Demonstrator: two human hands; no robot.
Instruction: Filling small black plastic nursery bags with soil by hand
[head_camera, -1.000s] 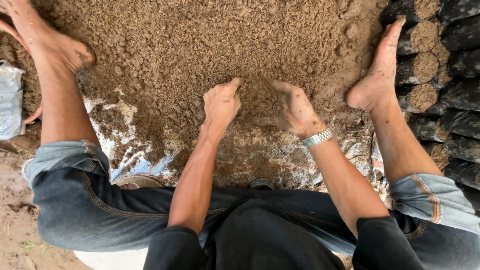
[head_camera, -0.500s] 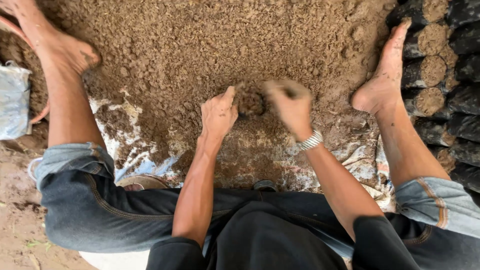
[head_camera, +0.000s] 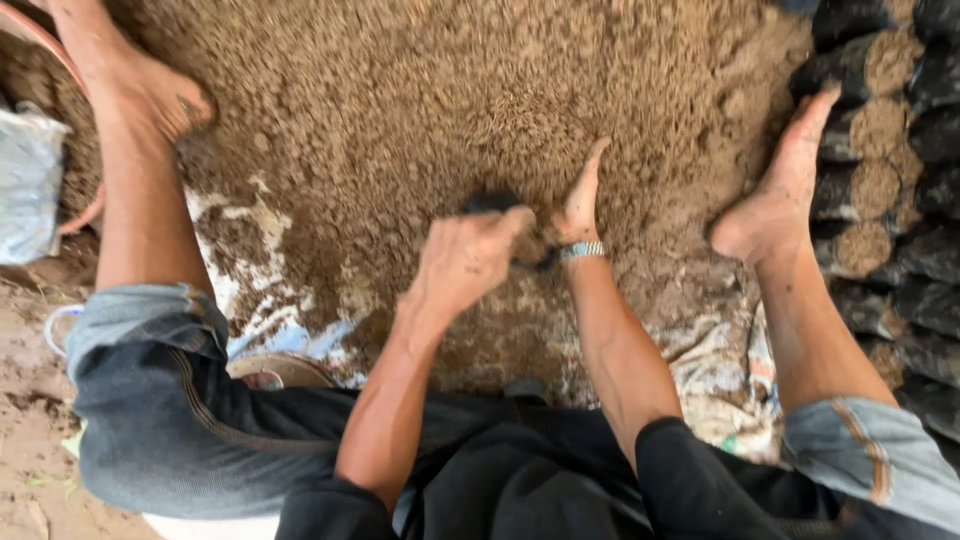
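A big heap of loose brown soil (head_camera: 450, 90) lies in front of me between my bare feet. My left hand (head_camera: 465, 260) is closed around a small black plastic bag (head_camera: 493, 203) at the near edge of the heap; only bits of the bag show past the fingers. Just to its right, my right hand (head_camera: 582, 195) stands on edge with the fingers straight, pressed into the soil. It holds nothing that I can see. A metal watch (head_camera: 582, 250) sits on that wrist.
Several black bags filled with soil (head_camera: 880, 60) are stacked along the right edge, touching my right foot (head_camera: 775, 190). My left foot (head_camera: 150, 95) rests on the heap at upper left. A white woven sheet (head_camera: 240, 300) lies under the soil. A pale plastic sack (head_camera: 25, 185) lies at far left.
Both hands were cupping soil together over the bag. Now the left hand has drawn back toward me with the bag, and the right hand has turned on edge and pushed forward into the heap.
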